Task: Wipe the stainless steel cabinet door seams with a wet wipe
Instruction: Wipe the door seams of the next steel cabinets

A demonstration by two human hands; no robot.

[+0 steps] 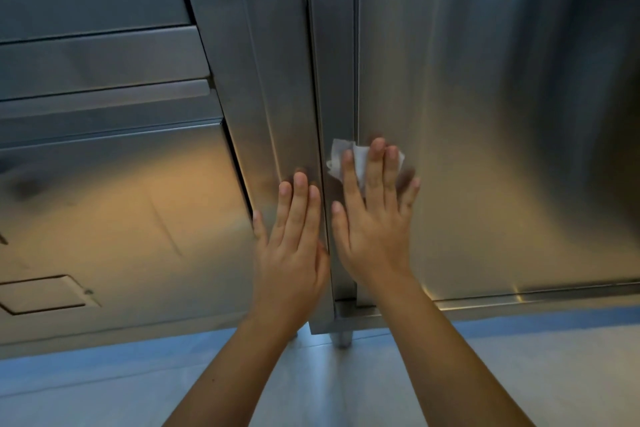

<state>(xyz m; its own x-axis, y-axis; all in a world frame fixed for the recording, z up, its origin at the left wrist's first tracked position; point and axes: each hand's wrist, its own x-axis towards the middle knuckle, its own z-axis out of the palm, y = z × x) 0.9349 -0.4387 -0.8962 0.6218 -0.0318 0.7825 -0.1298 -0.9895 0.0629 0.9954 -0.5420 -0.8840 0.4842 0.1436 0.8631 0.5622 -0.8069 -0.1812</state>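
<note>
We see the wet wipe spread flat across the vertical seam of the stainless steel cabinet, low on its run. The right hand presses it there with straight fingers (none curled round it). Just left of the seam, the left hand lies flat and released on the door panel, grasping nothing.

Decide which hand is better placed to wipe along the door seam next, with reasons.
Right hand: its straight fingers press the wet wipe over the seam. The left hand holds no wipe.
</note>
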